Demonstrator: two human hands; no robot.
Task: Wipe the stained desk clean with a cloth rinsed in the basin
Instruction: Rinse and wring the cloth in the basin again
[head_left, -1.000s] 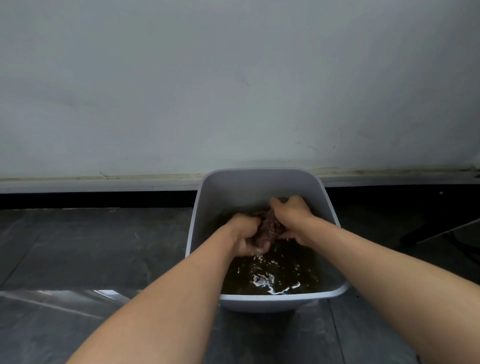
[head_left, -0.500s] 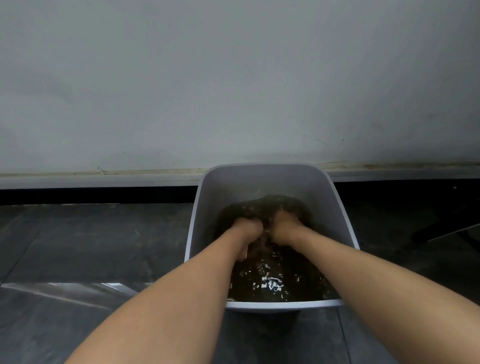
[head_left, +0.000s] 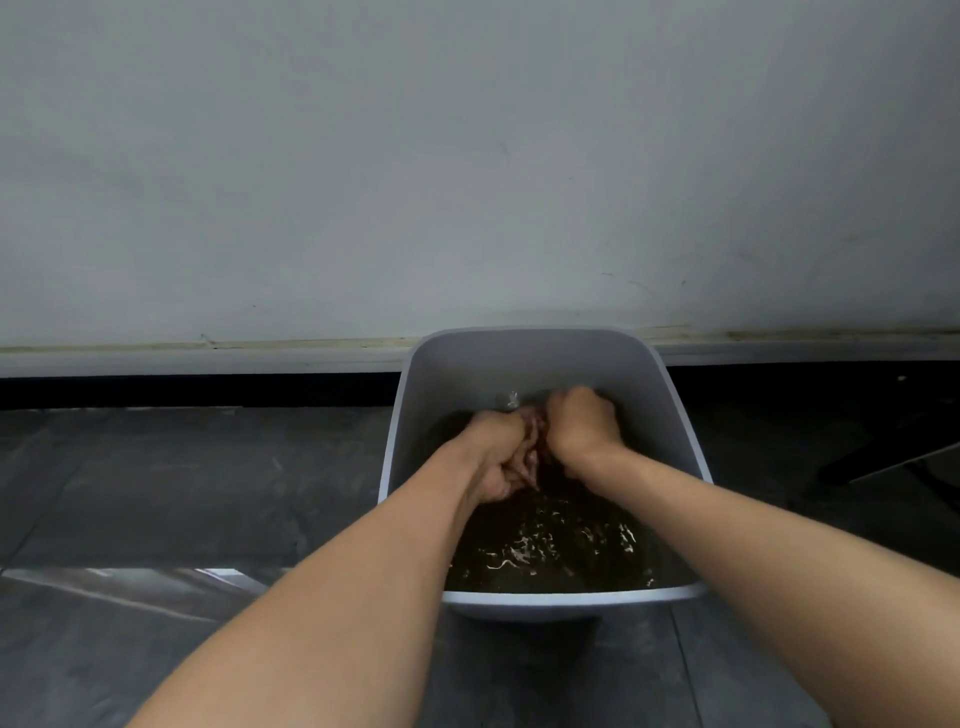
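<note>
Basin (head_left: 524, 364): one, pale grey plastic, rectangular with rounded corners, standing on the floor (head_left: 182, 493). Its far rim sits close to the foot of the wall (head_left: 467, 156); its near rim is nearest the person. All entries below are placed from it.

Water (head_left: 561, 545): inside the basin, dark brown and murky, filling the lower part. Bright ripples break the surface toward the basin's near rim.

Cloth (head_left: 532, 441): one, small, pinkish-brown, wet and bunched. It is inside the basin, about its middle, at or just above the water, between the two hands. Fingers hide most of it, so its full shape cannot be told.

Left hand (head_left: 496, 460): inside the basin, left of its middle, fingers curled tight round the near part of the cloth. The bare forearm crosses the basin's near left rim.

Right hand (head_left: 584, 426): inside the basin, a little toward its far wall, clenched on the far part of the cloth, back of the hand upward. It lies just beside the left hand, with the cloth between them. The bare forearm crosses the basin's near right corner.

Floor: dark grey tiles on every visible side of the basin, with a pale reflective strip left of its near corner.

Wall: plain pale grey, behind the basin. A light skirting (head_left: 208, 353) with a black band below it runs to both sides of the basin.

Dark object (head_left: 909, 457): right of the basin, well apart, angular with a pale edge. What it is cannot be told.
</note>
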